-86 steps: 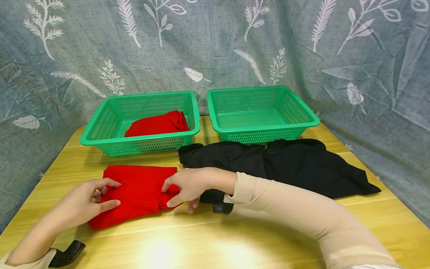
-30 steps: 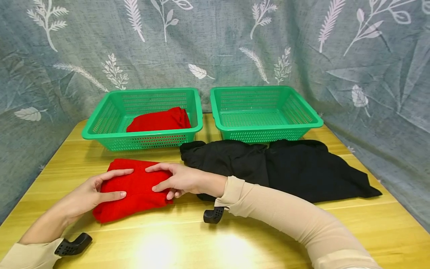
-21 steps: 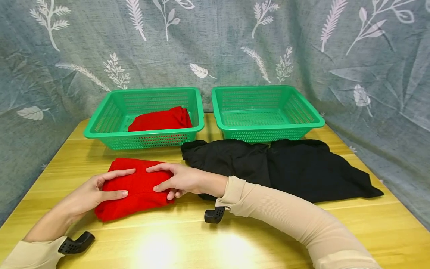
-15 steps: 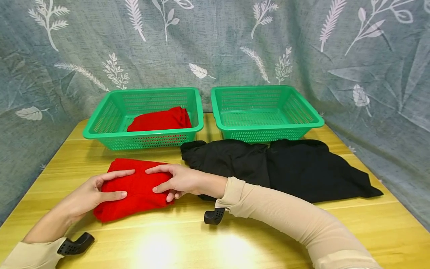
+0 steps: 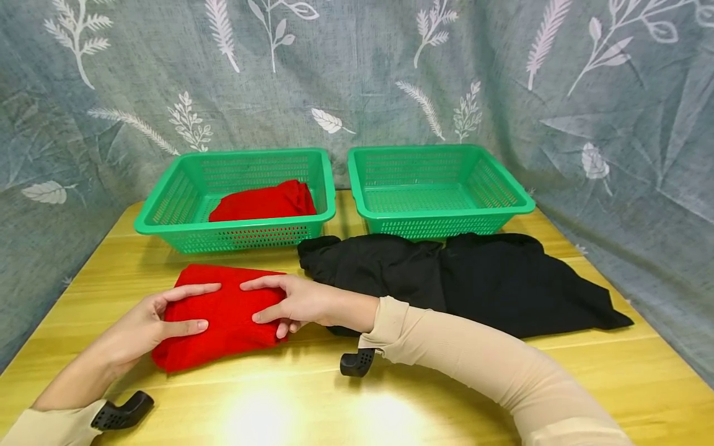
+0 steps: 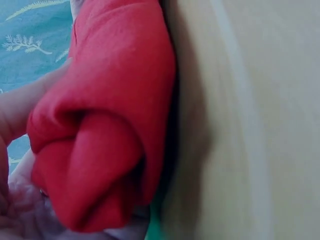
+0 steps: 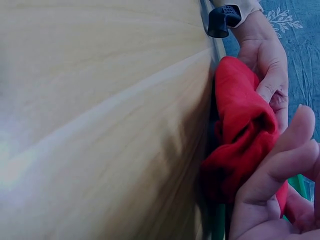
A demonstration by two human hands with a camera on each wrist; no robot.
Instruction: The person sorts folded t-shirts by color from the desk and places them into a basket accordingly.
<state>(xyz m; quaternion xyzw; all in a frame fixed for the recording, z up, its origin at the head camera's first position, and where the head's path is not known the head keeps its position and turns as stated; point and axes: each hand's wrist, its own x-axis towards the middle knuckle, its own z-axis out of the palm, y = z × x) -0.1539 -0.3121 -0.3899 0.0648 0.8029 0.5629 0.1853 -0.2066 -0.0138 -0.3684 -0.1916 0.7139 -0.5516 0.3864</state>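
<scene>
Pressing down from both ends, the 2 hands bracket a folded red garment (image 5: 220, 316) lying low and left of centre in the head view, on the yellow wooden surface (image 5: 390, 402). The left hand (image 5: 147, 322) clasps the garment's left end, forefinger laid across the top and thumb on the near face; the left wrist view shows the cloth bunched into thick rolled folds (image 6: 100, 135) against the palm. The right hand (image 5: 295, 300) holds the right end the same way, fingers spread over the top and thumb tucked at the side, with the right wrist view showing the red folds (image 7: 240, 135) between both hands. By my reading the folding is done and this is the squeeze before a lift; the next move calls for an even grip from both sides so the bundle keeps its shape. The garment looks soft, thick and knitted, a compact block with rounded edges. Just right of it, mid-frame, a black garment (image 5: 474, 279) sprawls unfolded. Farther back, at upper centre, stand 2 green plastic baskets: the left basket (image 5: 167, 214) holds another folded red piece (image 5: 262, 201), the right basket (image 5: 502, 192) shows only its mesh floor. A grey leaf-printed cloth (image 5: 357, 74) hangs behind.
</scene>
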